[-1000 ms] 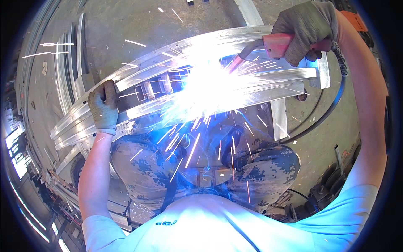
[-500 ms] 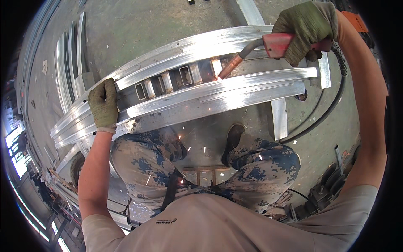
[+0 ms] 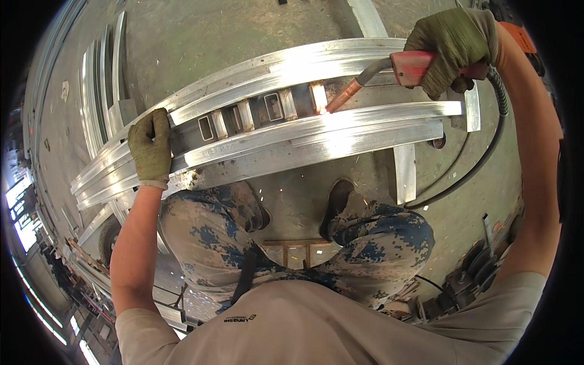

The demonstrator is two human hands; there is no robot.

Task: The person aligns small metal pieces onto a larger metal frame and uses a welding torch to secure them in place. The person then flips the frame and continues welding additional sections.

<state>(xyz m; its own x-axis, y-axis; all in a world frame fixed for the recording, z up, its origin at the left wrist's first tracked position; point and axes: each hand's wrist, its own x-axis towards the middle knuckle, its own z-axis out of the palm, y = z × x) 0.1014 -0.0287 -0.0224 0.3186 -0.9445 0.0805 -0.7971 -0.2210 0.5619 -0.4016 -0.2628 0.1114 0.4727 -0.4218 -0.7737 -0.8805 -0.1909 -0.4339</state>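
Note:
My right hand [image 3: 453, 48], in a green work glove, is wrapped round the red handle of a welding torch [image 3: 409, 66]. The torch's copper nozzle points down and left. Its tip meets a bright glow where a short crosspiece [image 3: 318, 97] joins the near metal rail [image 3: 255, 139]. Several short tube pieces bridge the gap between this rail and the far metal rail [image 3: 237, 100]. Toward the left end of the rails, my gloved left hand [image 3: 150, 149] is closed over the metal frame, its fingertips partly hidden.
Long metal profiles [image 3: 91, 97] lie on the floor at far left. A bar [image 3: 405, 173] crosses beneath the rails at right, near the torch's black cable [image 3: 477, 167]. My knees and shoes are close to the near rail. Machinery [image 3: 480, 267] stands at lower right.
My right hand and the torch have shifted slightly right, the nozzle tip staying at the same joint. Fewer sparks fly near my legs. My left hand keeps its place.

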